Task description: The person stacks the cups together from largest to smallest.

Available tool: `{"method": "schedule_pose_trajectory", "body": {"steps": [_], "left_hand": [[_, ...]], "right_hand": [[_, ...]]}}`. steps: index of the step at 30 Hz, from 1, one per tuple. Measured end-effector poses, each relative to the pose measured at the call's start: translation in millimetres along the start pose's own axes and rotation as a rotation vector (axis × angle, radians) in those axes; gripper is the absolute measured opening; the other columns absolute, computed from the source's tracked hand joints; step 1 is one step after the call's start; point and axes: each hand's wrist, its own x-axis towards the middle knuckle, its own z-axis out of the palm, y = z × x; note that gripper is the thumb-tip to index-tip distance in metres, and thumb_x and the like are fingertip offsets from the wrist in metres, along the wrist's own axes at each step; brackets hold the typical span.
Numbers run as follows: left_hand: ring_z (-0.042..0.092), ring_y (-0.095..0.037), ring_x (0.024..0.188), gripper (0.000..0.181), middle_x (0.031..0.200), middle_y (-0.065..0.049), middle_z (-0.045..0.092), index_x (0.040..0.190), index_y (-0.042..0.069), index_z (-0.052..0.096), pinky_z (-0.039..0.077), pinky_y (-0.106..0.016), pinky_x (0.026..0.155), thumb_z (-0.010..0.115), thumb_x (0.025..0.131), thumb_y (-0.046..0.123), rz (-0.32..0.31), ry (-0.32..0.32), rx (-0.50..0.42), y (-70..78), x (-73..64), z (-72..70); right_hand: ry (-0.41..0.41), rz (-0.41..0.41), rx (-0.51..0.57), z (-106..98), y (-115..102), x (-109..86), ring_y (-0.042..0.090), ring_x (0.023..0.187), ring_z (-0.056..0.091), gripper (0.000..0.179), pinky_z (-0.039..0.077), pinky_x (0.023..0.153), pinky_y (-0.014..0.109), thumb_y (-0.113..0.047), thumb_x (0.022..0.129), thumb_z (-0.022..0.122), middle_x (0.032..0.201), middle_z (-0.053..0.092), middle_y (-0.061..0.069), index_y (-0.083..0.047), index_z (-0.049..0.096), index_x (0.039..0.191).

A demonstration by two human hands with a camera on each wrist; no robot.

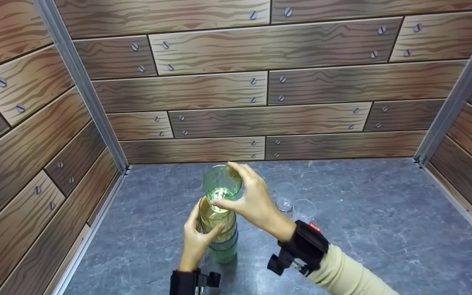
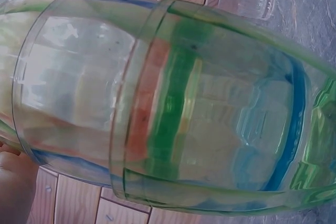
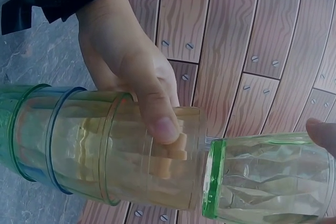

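A tall stack of nested tinted plastic cups (image 1: pixel 225 248) stands upright on the grey surface, with green, blue-rimmed and yellow cups in it. My left hand (image 1: pixel 195 241) grips the yellow cup (image 3: pixel 142 182) at the top, thumb on the near side. In the right wrist view its fingers show through the cup wall. My right hand (image 1: pixel 256 200) holds a green cup (image 1: pixel 221 180) near its rim, between thumb and fingers. The thick green base of that cup (image 3: pixel 212 182) is right at the yellow cup's mouth; whether they touch I cannot tell. In the left wrist view the stack (image 2: pixel 210 103) fills most of the frame.
Two clear cups (image 1: pixel 286 198) (image 1: pixel 304 211) stand right of the stack, partly behind my right forearm. Wood-patterned panels (image 1: pixel 219 90) wall the back and sides, with grey metal posts (image 1: pixel 84 90) in the corners. The surface is grey and marbled (image 1: pixel 383 229).
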Motion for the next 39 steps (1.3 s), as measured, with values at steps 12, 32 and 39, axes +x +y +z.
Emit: {"method": "schedule_pose_trajectory", "body": {"steps": [12,32,39], "left_hand": [[0.045,0.009,0.125,0.079,0.143,-0.025,0.048,0.142,-0.009,0.038,0.038,-0.009,0.105,0.080,0.076,0.006,-0.044,-0.004,0.071,2.5,0.9,1.4],[0.052,0.007,0.116,0.074,0.133,-0.023,0.056,0.138,-0.008,0.044,0.047,-0.014,0.099,0.080,0.074,0.003,0.043,0.001,0.070,2.2,1.0,0.5],[0.054,0.007,0.113,0.073,0.132,-0.025,0.055,0.138,-0.009,0.044,0.049,-0.013,0.096,0.079,0.074,0.001,0.079,-0.004,0.050,2.6,2.1,1.3]], "right_hand": [[-0.048,0.013,0.002,8.3,5.4,-3.6,0.031,0.113,0.060,0.086,0.051,0.101,0.046,-0.027,0.066,0.088,0.121,0.061,0.019,0.007,0.048,0.134],[-0.074,0.009,-0.002,17.8,11.0,-5.5,0.030,0.110,0.060,0.086,0.054,0.097,0.044,-0.028,0.065,0.088,0.118,0.062,0.019,0.008,0.049,0.133],[-0.093,0.018,-0.018,20.1,12.9,-5.7,0.031,0.109,0.061,0.086,0.056,0.094,0.044,-0.029,0.066,0.088,0.118,0.061,0.019,0.008,0.049,0.133]]}}
